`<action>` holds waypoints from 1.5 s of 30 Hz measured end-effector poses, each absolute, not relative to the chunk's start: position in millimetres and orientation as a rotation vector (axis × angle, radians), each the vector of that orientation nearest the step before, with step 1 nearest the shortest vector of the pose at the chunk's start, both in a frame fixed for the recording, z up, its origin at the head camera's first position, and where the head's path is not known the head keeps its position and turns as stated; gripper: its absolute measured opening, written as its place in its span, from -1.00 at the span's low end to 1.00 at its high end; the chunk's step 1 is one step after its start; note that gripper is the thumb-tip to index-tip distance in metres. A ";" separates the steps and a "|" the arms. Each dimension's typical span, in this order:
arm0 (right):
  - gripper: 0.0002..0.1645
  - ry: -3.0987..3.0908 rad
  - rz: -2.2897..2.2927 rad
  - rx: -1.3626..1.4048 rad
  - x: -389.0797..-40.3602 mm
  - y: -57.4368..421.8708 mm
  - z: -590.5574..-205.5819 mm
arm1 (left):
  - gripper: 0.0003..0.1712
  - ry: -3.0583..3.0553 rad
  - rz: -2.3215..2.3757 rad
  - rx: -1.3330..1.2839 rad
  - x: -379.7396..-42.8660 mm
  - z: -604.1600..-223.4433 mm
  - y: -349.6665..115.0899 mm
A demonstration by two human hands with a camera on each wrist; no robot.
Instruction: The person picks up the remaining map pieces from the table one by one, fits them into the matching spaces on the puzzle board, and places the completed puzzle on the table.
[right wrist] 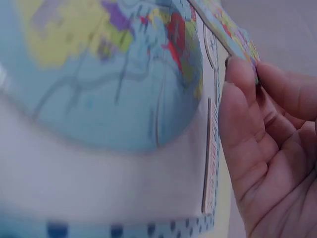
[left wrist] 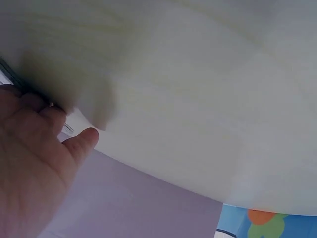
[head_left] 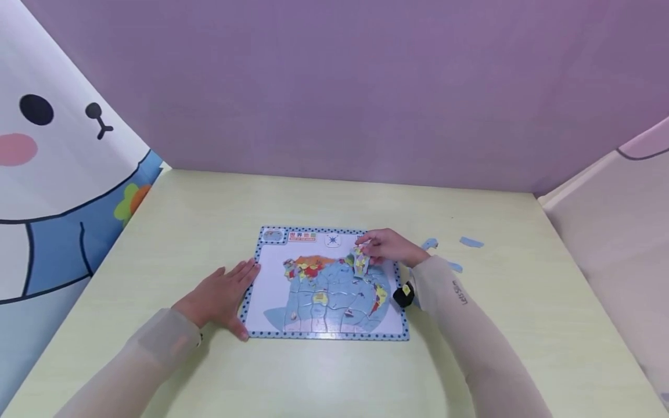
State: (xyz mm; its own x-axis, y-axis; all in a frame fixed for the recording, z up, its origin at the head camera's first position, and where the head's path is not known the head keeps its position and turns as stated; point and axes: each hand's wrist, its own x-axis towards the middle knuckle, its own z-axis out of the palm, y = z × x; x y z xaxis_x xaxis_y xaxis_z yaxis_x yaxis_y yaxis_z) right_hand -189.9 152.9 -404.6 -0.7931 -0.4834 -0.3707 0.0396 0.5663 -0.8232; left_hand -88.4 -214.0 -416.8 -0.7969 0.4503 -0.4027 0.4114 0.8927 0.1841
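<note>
Currently, right hand pinches a map piece between its fingers above the puzzle board on the counter; left hand, fingers extended, touches the board's left edge

Head: high, facing forward and down — whole puzzle in frame. Left wrist: tight on left hand, inverted — table above curtain. Right wrist: close across puzzle, shared with head.
</note>
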 end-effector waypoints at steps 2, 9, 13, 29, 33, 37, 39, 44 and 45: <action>-0.66 2.227 -1.190 -0.347 -189.9 146.6 -405.2 | 0.57 2.605 0.113 0.626 -88.6 -417.3 -214.8; -0.67 2.226 -1.178 -0.335 -192.9 127.3 -408.5 | 0.58 2.606 0.118 0.620 -88.0 -420.7 -216.8; -0.68 2.203 -1.189 -0.342 -192.0 118.1 -408.0 | 0.58 2.617 0.124 0.622 -87.2 -420.3 -217.6; -0.72 2.162 -1.200 -0.350 -191.2 79.2 -411.7 | 0.57 2.633 0.120 0.632 -85.3 -421.8 -217.0; -0.72 2.135 -1.208 -0.373 -191.8 69.6 -410.1 | 0.57 2.618 0.115 0.616 -86.7 -421.3 -215.1; -0.73 2.122 -1.202 -0.398 -192.2 59.3 -407.8 | 0.57 2.622 0.105 0.625 -88.4 -420.5 -215.7; -0.73 2.116 -1.196 -0.411 -192.7 53.5 -407.4 | 0.57 2.626 0.103 0.631 -89.1 -420.5 -216.3; -0.75 2.104 -1.154 -0.455 -194.2 38.1 -408.3 | 0.59 2.638 0.099 0.663 -90.0 -422.3 -217.7; -0.76 2.109 -1.137 -0.471 -194.1 35.3 -407.9 | 0.59 2.641 0.095 0.673 -90.4 -422.6 -217.8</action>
